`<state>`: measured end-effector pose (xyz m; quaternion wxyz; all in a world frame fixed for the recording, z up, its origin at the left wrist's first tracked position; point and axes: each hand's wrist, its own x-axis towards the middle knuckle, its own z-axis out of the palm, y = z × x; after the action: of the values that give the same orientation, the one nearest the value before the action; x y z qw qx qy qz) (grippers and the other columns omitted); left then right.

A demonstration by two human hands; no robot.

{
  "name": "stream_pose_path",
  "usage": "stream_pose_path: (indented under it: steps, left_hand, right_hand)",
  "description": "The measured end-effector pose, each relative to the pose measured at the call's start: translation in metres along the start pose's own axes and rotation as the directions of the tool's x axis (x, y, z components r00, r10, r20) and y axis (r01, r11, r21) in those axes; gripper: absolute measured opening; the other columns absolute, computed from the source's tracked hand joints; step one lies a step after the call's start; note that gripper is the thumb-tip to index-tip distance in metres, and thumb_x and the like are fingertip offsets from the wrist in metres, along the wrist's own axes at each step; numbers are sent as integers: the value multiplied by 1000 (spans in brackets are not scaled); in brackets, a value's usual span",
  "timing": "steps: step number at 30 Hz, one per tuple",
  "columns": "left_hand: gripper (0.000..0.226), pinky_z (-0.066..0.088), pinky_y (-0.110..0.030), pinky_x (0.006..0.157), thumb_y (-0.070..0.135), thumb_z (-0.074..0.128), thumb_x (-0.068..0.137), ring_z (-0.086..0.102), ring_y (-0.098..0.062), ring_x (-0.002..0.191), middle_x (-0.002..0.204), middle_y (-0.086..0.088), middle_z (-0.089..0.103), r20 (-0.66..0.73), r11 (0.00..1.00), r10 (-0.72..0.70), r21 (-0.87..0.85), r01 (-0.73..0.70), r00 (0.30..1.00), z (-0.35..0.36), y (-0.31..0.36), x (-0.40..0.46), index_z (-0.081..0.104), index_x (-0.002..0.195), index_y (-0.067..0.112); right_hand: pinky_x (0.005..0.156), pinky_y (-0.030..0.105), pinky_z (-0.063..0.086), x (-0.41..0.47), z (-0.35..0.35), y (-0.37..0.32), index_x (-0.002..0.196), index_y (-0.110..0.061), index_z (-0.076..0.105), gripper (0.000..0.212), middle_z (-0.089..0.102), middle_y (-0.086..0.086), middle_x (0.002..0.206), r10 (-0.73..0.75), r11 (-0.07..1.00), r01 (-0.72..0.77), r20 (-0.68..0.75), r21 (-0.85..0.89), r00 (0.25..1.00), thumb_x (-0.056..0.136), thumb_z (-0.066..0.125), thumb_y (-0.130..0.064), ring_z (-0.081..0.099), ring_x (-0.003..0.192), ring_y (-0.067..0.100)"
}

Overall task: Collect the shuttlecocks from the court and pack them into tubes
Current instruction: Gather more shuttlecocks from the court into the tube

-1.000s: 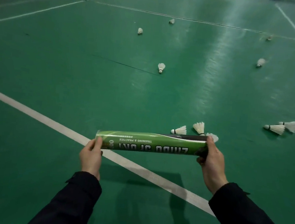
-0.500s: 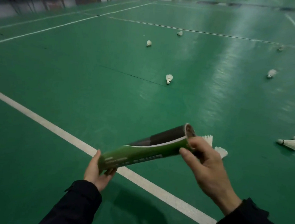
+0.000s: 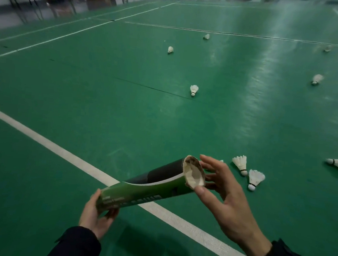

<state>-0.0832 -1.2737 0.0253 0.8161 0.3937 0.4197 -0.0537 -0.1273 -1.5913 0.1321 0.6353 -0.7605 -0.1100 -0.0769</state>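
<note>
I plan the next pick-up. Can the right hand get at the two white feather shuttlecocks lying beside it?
Probably yes: the right hand holds nothing, and bare green court floor lies around the two white feather shuttlecocks.

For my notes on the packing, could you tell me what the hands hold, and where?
The left hand grips the tube at its near end; the right hand touches the far open end with its thumb.

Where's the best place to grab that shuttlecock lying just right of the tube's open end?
Probably the shuttlecock by its cork, from above. It lies on its side with the round cork toward the person, and the feather skirt fans away and would likely crush under a pinch.
</note>
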Motion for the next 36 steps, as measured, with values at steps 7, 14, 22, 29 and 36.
stream_pose_path:
  steps: [7,14,22,29,36]
  left_hand:
    - [29,55,-44,77,39,68,97,59,-35,103,117,-18,61,-47,999,35,29,-33,998,-1,-11,4,62,101,11]
    - [32,49,-48,102,26,49,110,58,-40,123,126,-12,58,-84,964,247,-77,-254,965,14,10,-11,50,138,10]
    - [31,51,-46,103,31,66,98,57,-35,127,138,-20,53,92,1000,-24,-11,25,995,72,86,-169,57,126,21]
    - [49,51,-50,105,26,71,96,56,-37,127,135,-20,55,4,975,-85,-206,84,996,96,219,-377,51,140,14]
    - [26,50,-51,106,24,67,100,60,-34,117,117,-16,61,-104,931,33,-359,-69,994,77,308,-530,60,122,12]
  right_hand:
    - [85,19,53,-3,-2,9,116,-41,66,32,65,-15,123,69,996,-70,-33,-56,997,85,67,-51,66,106,13]
    - [91,36,59,15,-3,24,110,-14,74,39,78,4,104,503,825,-416,-161,383,849,81,71,-40,72,104,22]
    - [99,41,55,37,11,-110,117,-5,66,33,75,11,115,723,584,-577,-43,572,689,89,72,-21,67,117,29]
    - [93,41,58,50,24,-353,126,-7,54,47,67,16,127,766,478,-654,86,587,637,86,76,-17,73,102,22]
    - [95,41,59,68,75,-542,138,-25,36,78,60,12,128,671,569,-707,260,421,695,79,85,-20,71,110,27]
